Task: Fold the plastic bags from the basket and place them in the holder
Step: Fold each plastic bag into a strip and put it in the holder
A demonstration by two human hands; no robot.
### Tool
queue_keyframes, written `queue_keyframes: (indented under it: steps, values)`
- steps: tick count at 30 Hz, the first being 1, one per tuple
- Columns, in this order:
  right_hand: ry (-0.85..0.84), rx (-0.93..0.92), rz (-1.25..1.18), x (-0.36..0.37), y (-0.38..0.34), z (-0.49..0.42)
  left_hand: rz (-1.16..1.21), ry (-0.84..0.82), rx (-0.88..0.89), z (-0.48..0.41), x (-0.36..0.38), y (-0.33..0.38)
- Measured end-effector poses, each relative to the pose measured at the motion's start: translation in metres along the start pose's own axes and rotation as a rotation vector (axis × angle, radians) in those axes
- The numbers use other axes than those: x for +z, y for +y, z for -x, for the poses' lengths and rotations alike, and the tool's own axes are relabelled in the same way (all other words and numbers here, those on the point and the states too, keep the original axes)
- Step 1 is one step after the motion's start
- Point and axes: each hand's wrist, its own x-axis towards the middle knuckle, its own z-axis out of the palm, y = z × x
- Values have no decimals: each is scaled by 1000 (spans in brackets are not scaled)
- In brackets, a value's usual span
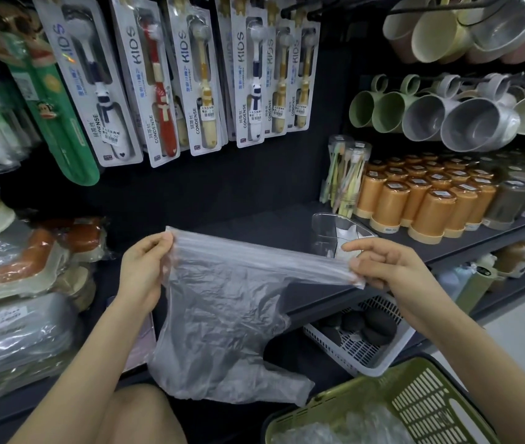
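In front of the shelf (pixel 466 243) | plastic bag (pixel 222 299) stretched in air | left hand (pixel 146 264) and right hand (pixel 389 261) each pinch one top corner | risk: slippery film may slide out, fold crooked

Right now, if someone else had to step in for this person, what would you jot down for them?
Left hand and right hand each pinch an end of one clear plastic bag, stretched between them, not yet folded.
More bags lie in the green basket.
The clear holder stands on the shelf behind.
Left: fold this bag, put it in the holder, then the rest.
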Motion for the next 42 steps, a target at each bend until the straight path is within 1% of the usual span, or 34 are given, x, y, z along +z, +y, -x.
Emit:
queue_keyframes:
  steps: [4,6,8,9,11,12,14,16,18,20,23,24,25,26,27,30,32,33,35,36,37,39,41,42]
  values:
    - [67,55,-88,0,5,-15,-44,20,40,-5,6,-1]
    - [118,87,-200,2,9,-32,-68,27,41,-11,9,-3]
    - [184,109,-296,5,12,-57,-150,43,87,-21,12,-7]
    - [220,120,-295,7,15,-72,-217,51,119,-27,14,-10]
    - [282,144,-142,12,24,-101,-380,69,156,-40,19,-20]
    - [299,138,-2,14,31,-112,-454,78,149,-47,22,-26]
    - [317,51,356,18,46,-126,-532,100,108,-62,28,-41]
    - [298,-53,649,22,61,-130,-567,137,53,-75,34,-53]
    - [229,-94,807,26,76,-133,-578,139,-20,-84,40,-64]
    - [187,-104,924,28,90,-138,-466,102,-151,-91,45,-69]
    - [188,-179,1052,26,105,-147,-93,-7,-426,-91,47,-56]
    - [200,-185,1076,26,107,-151,-5,-32,-477,-91,44,-52]
    - [215,-179,1097,26,108,-155,19,-60,-488,-89,42,-49]
    - [222,-166,1117,26,107,-158,-46,-96,-461,-87,37,-48]
    - [213,-148,1134,26,107,-161,-186,-115,-407,-82,33,-48]
    - [176,-116,1157,26,103,-162,-735,-59,-197,-63,15,-56]
    - [223,-170,1213,28,99,-152,-1030,-31,-71,-44,6,-59]
    - [269,-244,1250,30,97,-143,-1112,-40,-38,-33,3,-60]
    - [387,-398,1233,35,93,-118,-1186,-69,-20,-14,1,-62]
    - [394,-412,1184,35,92,-102,-1199,-80,-19,-7,1,-63]
    - [364,-371,1109,35,92,-86,-1199,-92,-24,-1,2,-63]
    - [234,-202,976,32,99,-56,-1107,-104,-74,5,4,-62]
    - [137,-118,955,27,110,-36,-942,-100,-156,4,5,-65]
    - [107,-94,955,25,116,-31,-897,-96,-185,4,5,-66]
